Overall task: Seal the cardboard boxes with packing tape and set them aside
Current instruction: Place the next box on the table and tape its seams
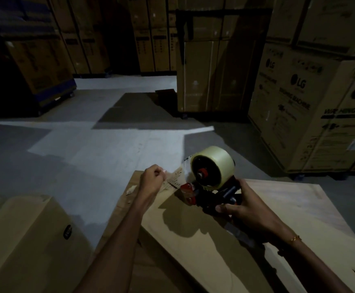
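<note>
- Head view: one tape dispenser [209,182], its single tape roll [213,166] upright, long axis running left to right, over a box [193,240] in the foreground.
- Right hand [244,206] grips the handle; left hand [152,179] pinches the tape end [173,178].
- A second box [24,240] lies left; tall stacked cartons [311,102] stand around.

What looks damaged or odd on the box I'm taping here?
The cardboard box looks torn near its far corner: ragged, peeled paper lies by the left hand, which pinches the tape end from the tape dispenser.
</note>
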A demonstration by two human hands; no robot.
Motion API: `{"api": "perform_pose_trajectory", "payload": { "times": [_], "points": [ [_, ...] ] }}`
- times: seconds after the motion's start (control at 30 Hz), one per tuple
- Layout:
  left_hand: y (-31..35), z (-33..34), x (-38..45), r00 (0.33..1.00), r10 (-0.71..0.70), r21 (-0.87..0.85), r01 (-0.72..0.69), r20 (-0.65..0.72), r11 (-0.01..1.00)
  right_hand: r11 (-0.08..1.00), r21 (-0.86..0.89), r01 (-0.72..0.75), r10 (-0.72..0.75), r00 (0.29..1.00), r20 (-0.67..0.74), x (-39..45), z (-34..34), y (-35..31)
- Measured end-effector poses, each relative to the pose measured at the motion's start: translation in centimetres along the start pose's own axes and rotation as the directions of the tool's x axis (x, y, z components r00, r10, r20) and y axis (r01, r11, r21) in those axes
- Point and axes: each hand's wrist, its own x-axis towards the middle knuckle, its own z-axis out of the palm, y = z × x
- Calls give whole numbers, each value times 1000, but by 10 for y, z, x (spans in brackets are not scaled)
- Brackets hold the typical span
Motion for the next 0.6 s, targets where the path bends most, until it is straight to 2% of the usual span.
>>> {"api": "perform_pose_trajectory", "payload": {
  "times": [0.2, 0.4, 0.6],
  "points": [
    [-2, 3, 4, 996, 74, 58, -71, -40, 996, 1000, -11, 9, -9, 1000, 29, -3, 3, -8],
    [-9, 8, 8, 997, 45, 56, -41, -57, 998, 999, 12, -32, 32, 999, -10, -2, 3, -8],
    [-13, 5, 11, 1000, 21, -61, -22, -9, 998, 998, 26, -57, 57, 998, 10, 1, 0, -7]
  ]
}}
